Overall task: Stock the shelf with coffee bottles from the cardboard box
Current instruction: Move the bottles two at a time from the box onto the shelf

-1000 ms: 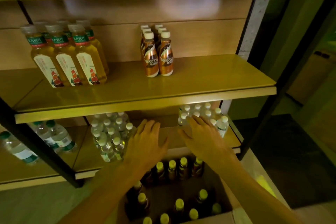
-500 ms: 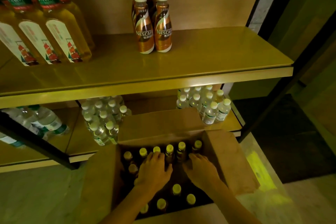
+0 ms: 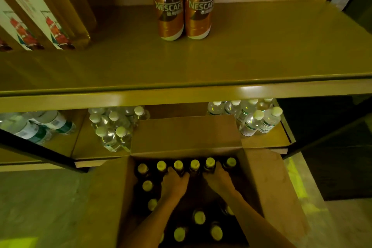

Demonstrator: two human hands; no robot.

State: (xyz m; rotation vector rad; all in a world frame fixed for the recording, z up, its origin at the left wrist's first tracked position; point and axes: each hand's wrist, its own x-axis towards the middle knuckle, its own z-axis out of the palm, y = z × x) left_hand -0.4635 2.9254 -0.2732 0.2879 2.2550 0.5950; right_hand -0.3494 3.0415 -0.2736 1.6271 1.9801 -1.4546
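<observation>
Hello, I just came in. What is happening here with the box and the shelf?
A person is restocking. Both hands are down in an open cardboard box of dark bottles: the left hand and right hand each reach around bottles in the far row, though a firm grip cannot be confirmed. Nothing is lifted yet. On the shelf above, two Nescafe bottles stand in front, with open space to their right.
</observation>
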